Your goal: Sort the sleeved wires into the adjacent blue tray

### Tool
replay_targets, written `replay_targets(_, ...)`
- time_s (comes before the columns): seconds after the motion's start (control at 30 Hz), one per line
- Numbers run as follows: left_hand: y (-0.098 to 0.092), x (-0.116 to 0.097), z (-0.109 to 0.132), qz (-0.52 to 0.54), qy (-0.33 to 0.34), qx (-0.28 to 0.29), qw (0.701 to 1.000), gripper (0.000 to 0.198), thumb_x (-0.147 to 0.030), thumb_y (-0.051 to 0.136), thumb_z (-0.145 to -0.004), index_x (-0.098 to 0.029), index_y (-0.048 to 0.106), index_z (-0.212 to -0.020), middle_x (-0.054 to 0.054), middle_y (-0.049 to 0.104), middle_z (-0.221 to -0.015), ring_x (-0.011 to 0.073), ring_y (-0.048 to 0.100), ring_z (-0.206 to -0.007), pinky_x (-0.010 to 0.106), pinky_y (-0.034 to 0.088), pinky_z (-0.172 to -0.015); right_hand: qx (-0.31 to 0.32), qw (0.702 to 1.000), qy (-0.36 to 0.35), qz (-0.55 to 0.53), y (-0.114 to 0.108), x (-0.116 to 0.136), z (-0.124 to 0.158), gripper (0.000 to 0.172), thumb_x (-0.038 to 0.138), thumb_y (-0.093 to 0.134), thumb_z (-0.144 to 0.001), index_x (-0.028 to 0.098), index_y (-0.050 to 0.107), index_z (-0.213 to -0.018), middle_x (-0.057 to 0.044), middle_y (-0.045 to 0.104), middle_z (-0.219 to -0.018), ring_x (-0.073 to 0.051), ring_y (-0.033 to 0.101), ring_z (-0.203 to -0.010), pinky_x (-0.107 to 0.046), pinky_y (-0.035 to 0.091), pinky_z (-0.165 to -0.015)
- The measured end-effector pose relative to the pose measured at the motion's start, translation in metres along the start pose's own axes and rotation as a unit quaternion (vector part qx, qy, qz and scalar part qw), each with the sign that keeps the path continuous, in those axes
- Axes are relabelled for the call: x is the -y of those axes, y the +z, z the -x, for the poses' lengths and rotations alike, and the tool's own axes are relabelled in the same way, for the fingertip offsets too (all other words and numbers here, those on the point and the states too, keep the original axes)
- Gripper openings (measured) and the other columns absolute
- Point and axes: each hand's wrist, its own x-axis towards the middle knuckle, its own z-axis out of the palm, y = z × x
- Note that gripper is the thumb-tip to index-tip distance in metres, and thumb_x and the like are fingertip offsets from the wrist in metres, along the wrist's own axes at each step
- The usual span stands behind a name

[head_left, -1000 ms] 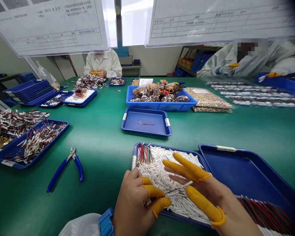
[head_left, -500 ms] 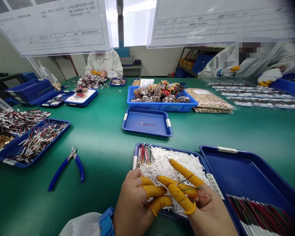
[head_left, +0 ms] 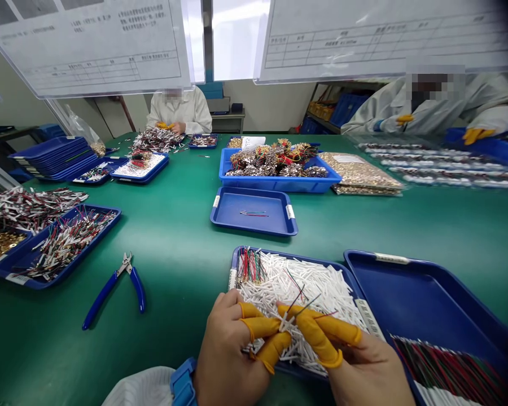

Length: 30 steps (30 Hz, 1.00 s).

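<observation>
Fingers [head_left: 317, 332] of both hands, capped in yellow rubber cots, are closing together above a blue tray [head_left: 288, 258] heaped with white-sleeved wires. The left hand [head_left: 231, 349] and the right hand [head_left: 364, 366] are meeting over the tray's near side. A short white-sleeved wire [head_left: 286, 321] is sitting pinched between their fingertips, its thin coloured strands poking up and outward past the yellow cots. A bundle of red and green wires [head_left: 250, 265] is standing at the tray's far left corner. Just right of the tray, a second blue tray [head_left: 423, 293] is holding a sheaf of red, green and black wires [head_left: 449, 366]. Left of the tray, blue-handled side cutters [head_left: 122, 290] are lying on the green table [head_left: 173, 242]. Beyond the tray, a smaller blue tray [head_left: 254, 223] is holding a few thin wires, and a co-worker [head_left: 173, 110] is sitting across the table, hands together.
</observation>
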Motion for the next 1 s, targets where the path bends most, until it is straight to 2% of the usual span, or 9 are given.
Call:
replay_targets(0.13, 0.001, 0.0, 0.001, 0.023, -0.008, -0.002, 1.0, 0.012, -0.02, 0.069, -0.08, -0.016, 0.072, -0.069, 0.007, 0.07, -0.067, 0.0216, 0.056, -0.068, 0.035, 0.045, -0.065, 0.034, 0.999, -0.005, 0.028, 0.002, 0.002, 0.001, 0.011, 0.033, 0.08, -0.066, 0.032, 0.08, -0.077, -0.001, 0.08, -0.082, -0.026, 0.075, -0.08, -0.029, 0.06, -0.074)
replay_targets(0.33, 0.002, 0.001, 0.001, 0.017, 0.013, 0.031, 0.999, 0.022, -0.021, 0.061, -0.085, -0.016, 0.069, -0.066, 0.008, 0.069, -0.065, 0.02, 0.054, -0.063, 0.031, 0.044, -0.058, 0.111, 0.993, 0.029, -0.012, 0.01, 0.006, 0.001, 0.017, 0.037, 0.08, -0.066, 0.035, 0.079, -0.083, -0.001, 0.08, -0.087, -0.022, 0.074, -0.081, -0.025, 0.058, -0.075)
replay_targets(0.43, 0.003, 0.001, 0.001, 0.018, 0.004, 0.03, 0.999, 0.02, -0.021, 0.062, -0.084, -0.016, 0.068, -0.066, 0.008, 0.069, -0.068, 0.0206, 0.056, -0.065, 0.03, 0.044, -0.058, 0.133, 0.99, 0.034, -0.024, 0.011, 0.01, 0.0, 0.015, 0.04, 0.077, -0.069, 0.037, 0.079, -0.084, 0.0, 0.08, -0.087, -0.021, 0.074, -0.082, -0.024, 0.057, -0.077)
replay_targets(0.57, 0.005, 0.002, 0.006, -0.002, -0.009, 0.031, 0.999, 0.014, -0.018, 0.059, -0.082, -0.015, 0.065, -0.07, 0.01, 0.066, -0.069, 0.0224, 0.058, -0.069, 0.033, 0.047, -0.062, 0.179, 0.983, 0.002, 0.04, 0.011, 0.014, 0.0, 0.021, 0.041, 0.073, -0.074, 0.037, 0.077, -0.094, -0.001, 0.079, -0.089, -0.021, 0.073, -0.081, -0.024, 0.057, -0.077)
replay_targets(0.7, 0.004, 0.0, 0.007, -0.006, 0.019, 0.044, 0.999, 0.014, -0.012, 0.052, -0.081, -0.017, 0.061, -0.073, 0.009, 0.065, -0.07, 0.021, 0.057, -0.066, 0.036, 0.048, -0.067, 0.161, 0.98, -0.044, 0.107, 0.008, 0.011, 0.0, 0.02, 0.034, 0.072, -0.076, 0.035, 0.078, -0.095, -0.002, 0.079, -0.088, -0.021, 0.072, -0.081, -0.024, 0.057, -0.077)
replay_targets(0.8, 0.003, -0.002, 0.005, 0.002, 0.035, 0.043, 0.998, 0.018, -0.012, 0.051, -0.082, -0.018, 0.056, -0.066, 0.007, 0.061, -0.064, 0.0192, 0.053, -0.062, 0.031, 0.044, -0.057, 0.142, 0.983, -0.058, 0.104, 0.003, 0.006, -0.001, 0.015, 0.029, 0.071, -0.076, 0.034, 0.078, -0.089, -0.001, 0.079, -0.086, -0.02, 0.072, -0.08, -0.023, 0.057, -0.074)
replay_targets(0.87, 0.003, -0.003, 0.004, 0.013, 0.042, 0.056, 0.998, 0.024, -0.013, 0.05, -0.084, -0.018, 0.054, -0.061, 0.006, 0.058, -0.058, 0.0179, 0.05, -0.059, 0.03, 0.042, -0.054, 0.107, 0.987, -0.081, 0.09, 0.0, 0.004, -0.001, 0.014, 0.025, 0.073, -0.074, 0.034, 0.077, -0.084, 0.001, 0.078, -0.082, -0.019, 0.072, -0.076, -0.021, 0.057, -0.071)
replay_targets(0.93, 0.002, -0.003, 0.004, 0.022, 0.042, 0.062, 0.997, 0.025, -0.016, 0.052, -0.085, -0.018, 0.056, -0.06, 0.004, 0.057, -0.055, 0.0172, 0.049, -0.057, 0.03, 0.044, -0.056, 0.074, 0.987, -0.11, 0.089, -0.002, 0.004, -0.002, 0.015, 0.021, 0.075, -0.072, 0.033, 0.076, -0.081, 0.002, 0.076, -0.079, -0.018, 0.071, -0.072, -0.02, 0.057, -0.068)
replay_targets(1.0, 0.0, -0.002, 0.005, 0.027, 0.029, 0.043, 0.998, 0.014, -0.026, 0.061, -0.083, -0.018, 0.064, -0.072, 0.007, 0.063, -0.066, 0.02, 0.055, -0.065, 0.033, 0.048, -0.063, 0.06, 0.984, -0.135, 0.1, -0.001, 0.005, -0.002, 0.015, 0.019, 0.074, -0.071, 0.031, 0.076, -0.079, 0.002, 0.074, -0.075, -0.017, 0.07, -0.07, -0.019, 0.056, -0.067)
